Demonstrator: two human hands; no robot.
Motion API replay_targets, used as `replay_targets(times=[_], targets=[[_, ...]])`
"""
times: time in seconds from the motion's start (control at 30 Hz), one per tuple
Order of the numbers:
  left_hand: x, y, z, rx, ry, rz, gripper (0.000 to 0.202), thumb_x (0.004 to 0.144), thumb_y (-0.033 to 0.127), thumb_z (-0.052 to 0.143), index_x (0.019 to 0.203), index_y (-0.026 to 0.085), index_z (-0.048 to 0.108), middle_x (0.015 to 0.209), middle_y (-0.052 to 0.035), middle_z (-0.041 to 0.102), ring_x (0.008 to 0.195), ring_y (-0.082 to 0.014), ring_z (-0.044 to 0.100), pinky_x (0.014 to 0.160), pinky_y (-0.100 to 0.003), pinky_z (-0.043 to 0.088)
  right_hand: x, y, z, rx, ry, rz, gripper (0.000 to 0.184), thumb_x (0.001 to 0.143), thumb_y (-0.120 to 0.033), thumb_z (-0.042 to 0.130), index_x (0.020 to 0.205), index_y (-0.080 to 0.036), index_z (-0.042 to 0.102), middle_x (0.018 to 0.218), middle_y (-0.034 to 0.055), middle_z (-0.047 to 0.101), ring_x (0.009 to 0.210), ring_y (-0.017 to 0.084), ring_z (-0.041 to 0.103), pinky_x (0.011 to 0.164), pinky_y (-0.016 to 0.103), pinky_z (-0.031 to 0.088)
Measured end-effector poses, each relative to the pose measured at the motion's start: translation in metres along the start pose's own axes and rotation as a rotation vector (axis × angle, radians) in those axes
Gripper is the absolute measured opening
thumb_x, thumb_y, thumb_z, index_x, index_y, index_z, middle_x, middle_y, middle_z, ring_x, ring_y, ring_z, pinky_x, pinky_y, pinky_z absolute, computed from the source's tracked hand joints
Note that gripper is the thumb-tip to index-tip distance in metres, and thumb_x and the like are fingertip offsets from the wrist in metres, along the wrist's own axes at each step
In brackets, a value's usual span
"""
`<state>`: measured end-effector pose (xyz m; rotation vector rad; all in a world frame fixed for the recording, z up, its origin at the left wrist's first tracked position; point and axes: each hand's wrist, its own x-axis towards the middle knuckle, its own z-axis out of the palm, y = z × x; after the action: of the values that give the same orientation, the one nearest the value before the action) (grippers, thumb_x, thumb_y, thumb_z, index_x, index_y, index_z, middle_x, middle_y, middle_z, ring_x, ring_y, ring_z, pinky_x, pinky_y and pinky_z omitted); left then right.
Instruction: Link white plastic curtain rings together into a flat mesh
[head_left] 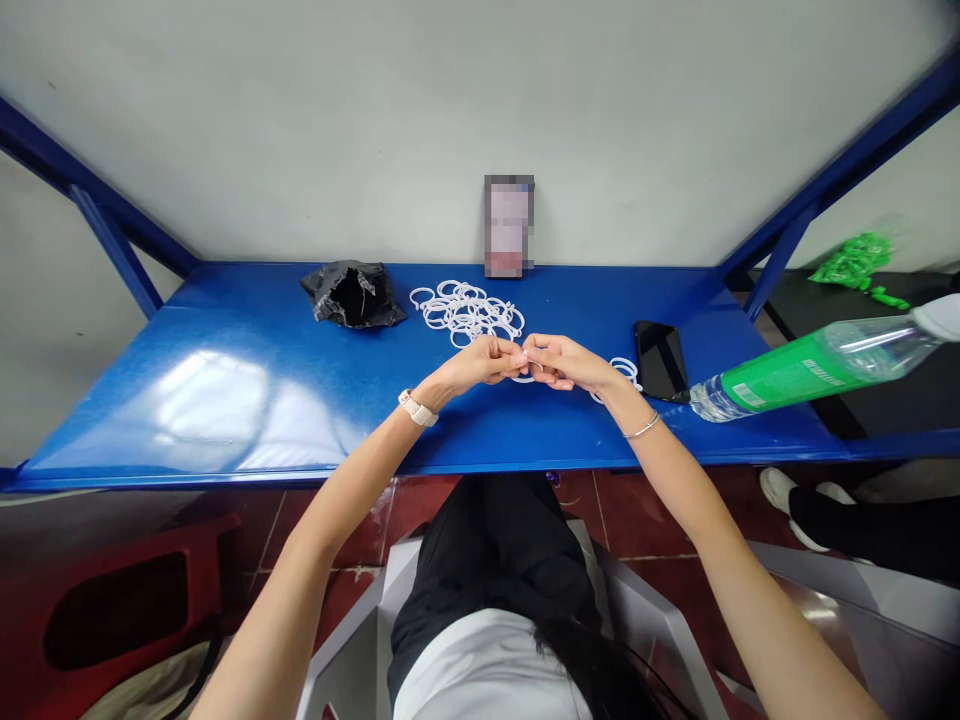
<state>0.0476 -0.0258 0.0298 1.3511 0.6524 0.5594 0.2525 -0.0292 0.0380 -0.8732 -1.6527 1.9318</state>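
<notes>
Just on the near side of the white ring pile (471, 318), the left hand (486, 362) and right hand (564, 362) meet, fingertips pinching one white ring (523, 380), while a black bag (327, 297) lies left of the pile.

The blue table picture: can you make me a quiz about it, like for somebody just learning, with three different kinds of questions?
1. True or false: the black plastic bag is to the left of the pile of white rings.

2. Pick one. Which is nearest to the green-labelled plastic bottle?
A) the black plastic bag
B) the black smartphone lying on the blue table
C) the pile of white rings

3. Finish the sentence: the thin bracelet is on the wrist of the person's ___ hand.

Key: 1. True. 2. B. 3. Right.
</notes>
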Motion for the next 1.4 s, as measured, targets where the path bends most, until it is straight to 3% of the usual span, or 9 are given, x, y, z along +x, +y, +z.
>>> replay_targets(times=[0.3, 0.53, 0.87, 1.17, 1.33, 1.4], targets=[[0.001, 0.001, 0.007, 0.035, 0.252, 0.081, 0.064, 0.069, 0.074, 0.075, 0.068, 0.013, 0.059, 0.054, 0.0061, 0.037, 0.047, -0.0030, 0.022, 0.046, -0.023, 0.010, 0.017, 0.013, 0.000, 0.084, 0.129, -0.077, 0.052, 0.082, -0.065, 0.071, 0.076, -0.015, 0.057, 0.054, -0.0092, 0.039, 0.042, 0.001, 0.029, 0.036, 0.013, 0.019], [0.001, 0.000, 0.000, -0.019, 0.181, 0.135, 0.059, 0.070, 0.069, 0.077, 0.066, 0.015, 0.055, 0.052, 0.0077, 0.031, 0.048, -0.0041, 0.021, 0.048, -0.023, 0.011, 0.022, 0.019, 0.005, 0.252, 0.052, -0.130, 0.051, 0.080, -0.060, 0.076, 0.069, -0.017, 0.049, 0.051, -0.0117, 0.032, 0.039, 0.000, 0.020, 0.037, 0.014, 0.015], [0.002, 0.000, 0.003, -0.039, 0.129, 0.189, 0.058, 0.072, 0.069, 0.075, 0.065, 0.015, 0.054, 0.055, 0.0059, 0.035, 0.050, -0.0054, 0.023, 0.050, -0.026, 0.014, 0.019, 0.018, 0.006, 0.227, 0.019, -0.165, 0.055, 0.075, -0.063, 0.078, 0.065, -0.019, 0.049, 0.046, -0.0129, 0.025, 0.036, 0.001, 0.019, 0.038, 0.018, 0.016], [0.000, 0.004, 0.007, -0.056, 0.080, 0.229, 0.060, 0.074, 0.069, 0.073, 0.062, 0.015, 0.052, 0.057, 0.0050, 0.036, 0.050, -0.0047, 0.023, 0.050, -0.025, 0.013, 0.018, 0.021, 0.009, 0.228, -0.017, -0.178, 0.065, 0.071, -0.071, 0.077, 0.061, -0.019, 0.040, 0.049, -0.0117, 0.032, 0.036, 0.001, 0.019, 0.041, 0.020, 0.019], [0.000, 0.005, 0.010, -0.144, 0.152, 0.273, 0.066, 0.067, 0.072, 0.076, 0.059, 0.018, 0.040, 0.057, 0.0059, 0.032, 0.050, -0.0052, 0.022, 0.049, -0.024, 0.019, 0.013, 0.016, 0.007, 0.198, 0.038, -0.239, 0.071, 0.074, -0.078, 0.068, 0.060, -0.021, 0.028, 0.049, -0.0109, 0.023, 0.038, 0.004, 0.018, 0.043, 0.022, 0.020], [-0.001, 0.006, 0.009, -0.137, 0.165, 0.283, 0.065, 0.069, 0.073, 0.074, 0.061, 0.018, 0.041, 0.058, 0.0061, 0.031, 0.050, -0.0055, 0.022, 0.049, -0.024, 0.020, 0.010, 0.012, 0.008, 0.198, 0.058, -0.265, 0.069, 0.077, -0.078, 0.066, 0.061, -0.021, 0.030, 0.051, -0.0106, 0.025, 0.038, 0.004, 0.018, 0.043, 0.022, 0.021]])
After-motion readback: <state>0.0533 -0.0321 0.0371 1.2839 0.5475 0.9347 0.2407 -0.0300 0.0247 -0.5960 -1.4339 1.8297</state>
